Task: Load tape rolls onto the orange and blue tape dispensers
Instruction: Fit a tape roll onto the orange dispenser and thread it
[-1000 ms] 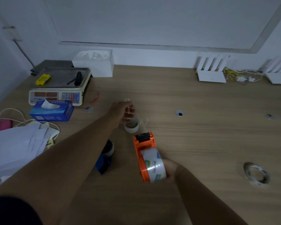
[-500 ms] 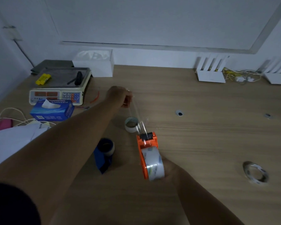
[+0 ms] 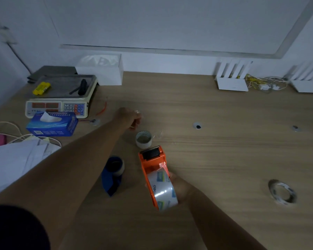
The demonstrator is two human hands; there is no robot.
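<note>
Two dispensers are in view. The orange plastic tape dispenser is low of centre, its black cutter end pointing to 12 o'clock. The blue plastic tape dispenser stands just beside it at 9 o'clock on the light wooden table.

Three rolls can be counted. A clear printed tape roll is seated on the orange dispenser. A small white tape roll lies flat at the dispenser's 12 o'clock, its hole facing up. A thin clear tape ring lies well apart at 3 o'clock.

The hands are apart. The right hand reaches in from 5 o'clock and grips the orange dispenser at the roll. The left hand is stretched out on a straight arm past the white roll toward 11 o'clock. Its fingers are curled, but whether they pinch any tape cannot be told.
</note>
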